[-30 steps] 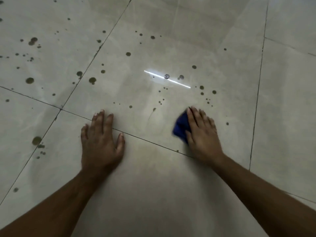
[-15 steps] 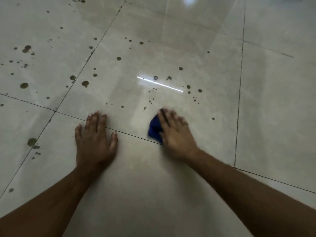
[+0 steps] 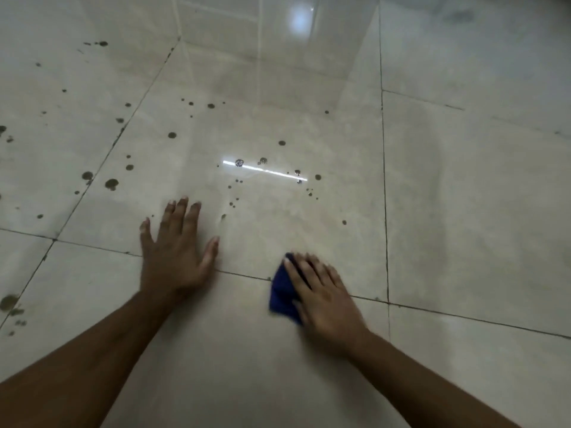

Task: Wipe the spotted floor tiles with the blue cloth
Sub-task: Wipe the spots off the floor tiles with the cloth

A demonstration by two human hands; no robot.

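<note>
Pressing flat on the blue cloth, right hand has fingers straight and together, pointing toward 11 o'clock; hand is motion-blurred. Cloth sits under the palm and fingers, only its left part showing, sticking out at 9 o'clock of the hand. It lies across a grout line, near the frame's 5 o'clock from centre.

Left hand lies flat on the floor, fingers spread wide and straight, thumb out toward 3 o'clock, holding nothing. It lies at 9 o'clock of the cloth, apart from it, bare tile between thumb and cloth edge.

Floor tiles are glossy pale beige with dark grout. Dark spots scatter from 12 o'clock round to 9 o'clock of the hands: a cluster at 12 o'clock of the cloth, well apart from it, and more at 10 o'clock of the left hand. Larger blots at the frame's 8 o'clock edge. A bright streak of reflected light crosses the spotted tile at 12 o'clock of the hands. Tiles toward 3 o'clock look unspotted.
</note>
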